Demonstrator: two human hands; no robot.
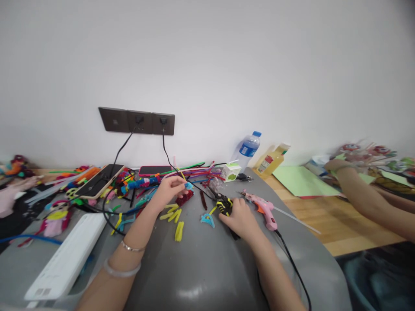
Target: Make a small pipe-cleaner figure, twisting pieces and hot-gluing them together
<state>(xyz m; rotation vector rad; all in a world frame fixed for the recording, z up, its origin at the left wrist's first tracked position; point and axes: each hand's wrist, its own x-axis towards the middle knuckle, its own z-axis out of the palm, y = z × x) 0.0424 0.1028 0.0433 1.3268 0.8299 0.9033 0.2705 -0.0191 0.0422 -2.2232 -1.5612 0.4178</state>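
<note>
Between thumb and fingertips, my left hand [171, 190] pinches a small blue piece of pipe cleaner [189, 186] above the table. Just below it lies a dark red fuzzy piece [184, 199]. My right hand [240, 216] is closed around black-and-yellow pliers [223, 203], whose jaws point away from me; the palm hides part of the handles. A bent blue pipe cleaner shape [207, 220] lies between my hands. Several short yellow pipe cleaner pieces [179, 231] rest nearer to my left forearm. To the right of my right hand is a pink glue gun [267, 211].
A white power strip [69, 255] and a phone [100, 181] lie at left, among colourful pipe cleaner figures. Black cables run from the wall sockets [139, 122]. A small box [231, 171], a water bottle [249, 149] and a yellow bottle [274, 160] stand behind. Another person's arm [366, 194] reaches in at right.
</note>
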